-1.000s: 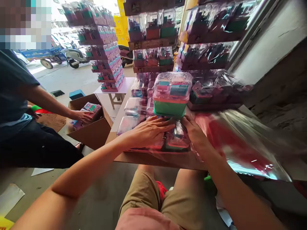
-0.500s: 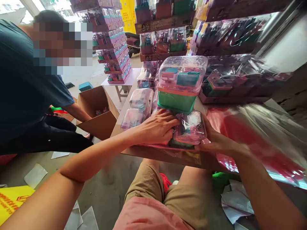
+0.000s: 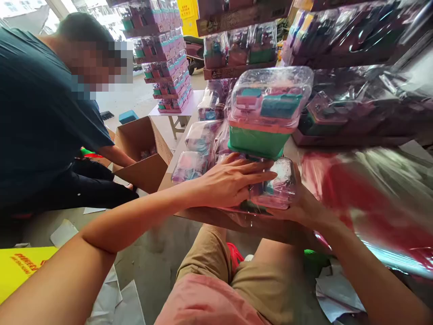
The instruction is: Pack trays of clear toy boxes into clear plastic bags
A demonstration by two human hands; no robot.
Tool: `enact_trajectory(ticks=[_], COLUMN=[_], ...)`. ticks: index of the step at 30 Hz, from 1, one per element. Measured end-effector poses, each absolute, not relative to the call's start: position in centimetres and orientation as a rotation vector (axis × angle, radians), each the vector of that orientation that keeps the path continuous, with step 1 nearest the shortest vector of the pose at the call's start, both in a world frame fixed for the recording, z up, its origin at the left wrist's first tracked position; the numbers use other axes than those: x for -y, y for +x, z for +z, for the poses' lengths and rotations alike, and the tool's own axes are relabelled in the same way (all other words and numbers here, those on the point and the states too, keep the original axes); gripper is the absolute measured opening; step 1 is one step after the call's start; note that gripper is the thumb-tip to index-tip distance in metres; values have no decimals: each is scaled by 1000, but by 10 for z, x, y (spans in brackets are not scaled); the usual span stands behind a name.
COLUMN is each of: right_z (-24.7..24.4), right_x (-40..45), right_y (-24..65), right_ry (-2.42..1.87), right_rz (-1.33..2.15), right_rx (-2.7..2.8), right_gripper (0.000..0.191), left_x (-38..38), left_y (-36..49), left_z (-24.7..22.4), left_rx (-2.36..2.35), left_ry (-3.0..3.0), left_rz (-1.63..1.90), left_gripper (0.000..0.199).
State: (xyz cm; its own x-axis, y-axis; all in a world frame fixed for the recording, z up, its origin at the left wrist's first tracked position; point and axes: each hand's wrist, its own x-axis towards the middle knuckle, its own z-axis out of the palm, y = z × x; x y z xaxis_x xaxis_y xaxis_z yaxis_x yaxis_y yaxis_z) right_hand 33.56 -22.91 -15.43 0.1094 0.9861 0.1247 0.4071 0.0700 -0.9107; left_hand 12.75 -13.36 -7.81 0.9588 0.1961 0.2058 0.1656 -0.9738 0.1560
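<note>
My left hand [image 3: 226, 180] lies palm down with its fingers stretched out over the near clear-lidded plastic box [image 3: 283, 180]. The fingertips touch the clear wrap on its top. From the right side, my right hand [image 3: 302, 203] curls round the same box and holds it; part of its fingers is hidden. Just behind stands a larger box with a green base and a domed clear lid [image 3: 259, 140], pink and teal pieces showing inside. Left of my left hand are smaller clear-wrapped packs [image 3: 191, 166] on the cardboard-covered table [image 3: 209, 219].
Wrapped boxes are stacked high in trays [image 3: 237, 72] behind the table. Red and clear plastic film [image 3: 365, 194] covers its right side. At the left a co-worker [image 3: 43, 117] bends over an open carton [image 3: 144, 176]. Paper sheets [image 3: 125, 302] lie on the floor.
My left hand has slid right, its fingers now straighter and farther across the near box. The right hand stays at the box's right side. The view has shifted slightly.
</note>
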Motion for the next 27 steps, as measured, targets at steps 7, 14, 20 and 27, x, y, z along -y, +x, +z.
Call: enact_trajectory(ticks=[7,14,20,27], right_z=[-106,-99,-108,-92], right_x=[241,238,239,239], right_y=[356,297,293,298], right_ry=[-1513,-1589,-1655,-1676], right_rz=[679,144,27,182], right_rx=[1492,1522,1591,1614], right_gripper=[66,33,33,33], left_x=[130,136,140,134], left_y=[126,122,124,123], left_z=[-82,-85,-76,-59], left_rx=[-201,-132,-119,-199], left_ry=[2969,2989,2949,2833], left_rz=[394,523,507,288], left_gripper=[52,46,42,44])
